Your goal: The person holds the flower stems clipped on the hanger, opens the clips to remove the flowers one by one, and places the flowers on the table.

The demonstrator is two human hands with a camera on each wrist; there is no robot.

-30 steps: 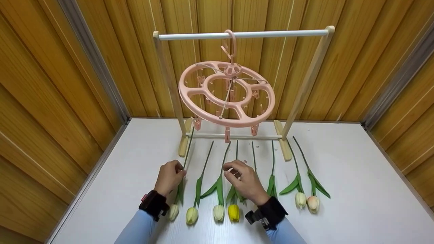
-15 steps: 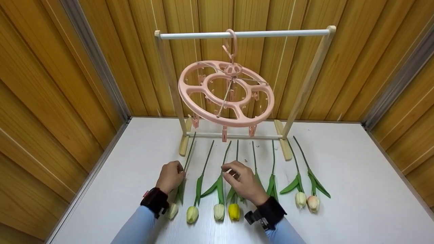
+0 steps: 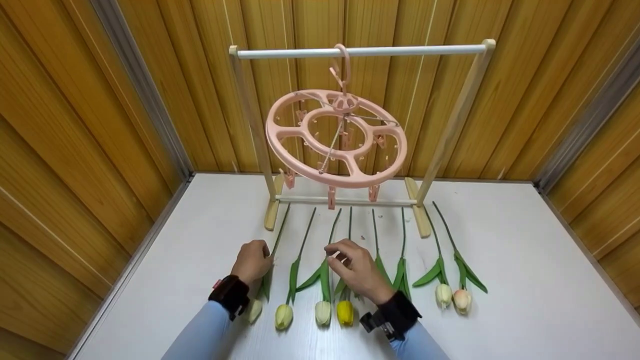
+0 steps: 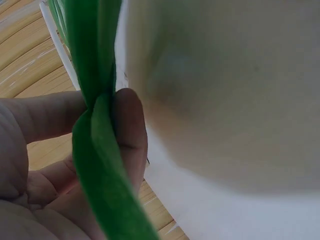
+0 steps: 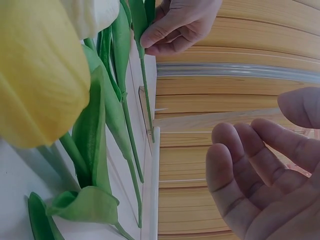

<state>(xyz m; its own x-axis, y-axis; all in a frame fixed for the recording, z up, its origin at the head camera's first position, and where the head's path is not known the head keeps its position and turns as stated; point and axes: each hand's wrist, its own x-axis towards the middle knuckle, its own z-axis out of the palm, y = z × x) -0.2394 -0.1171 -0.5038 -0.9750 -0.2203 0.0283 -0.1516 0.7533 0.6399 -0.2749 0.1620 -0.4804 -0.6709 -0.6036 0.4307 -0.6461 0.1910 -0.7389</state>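
My left hand (image 3: 252,262) pinches the leftmost artificial tulip (image 3: 255,312) near where its leaves meet the stem. In the left wrist view, thumb and finger close on the green leaf (image 4: 95,135), while the pale bloom blurs large at the right. My right hand (image 3: 361,270) hovers with loosely bent fingers, holding nothing. Below it lie a yellow tulip (image 3: 345,313) and a white tulip (image 3: 322,313); the blooms of the tulips to their right are hidden by the hand and wrist. Another pale tulip (image 3: 283,317) lies between my hands.
Behind the row, a pink round clip hanger (image 3: 360,179) hangs by its hook from the white bar (image 3: 415,50) of a wooden-legged rack (image 3: 455,120). Two more tulips, one cream (image 3: 443,295) and one peach (image 3: 462,301), lie at the right of the white table (image 3: 540,280).
My left hand has drawn the leftmost tulip slightly toward me, its stem tip now lower. My right hand has shifted a little left. The hanger sways slightly.
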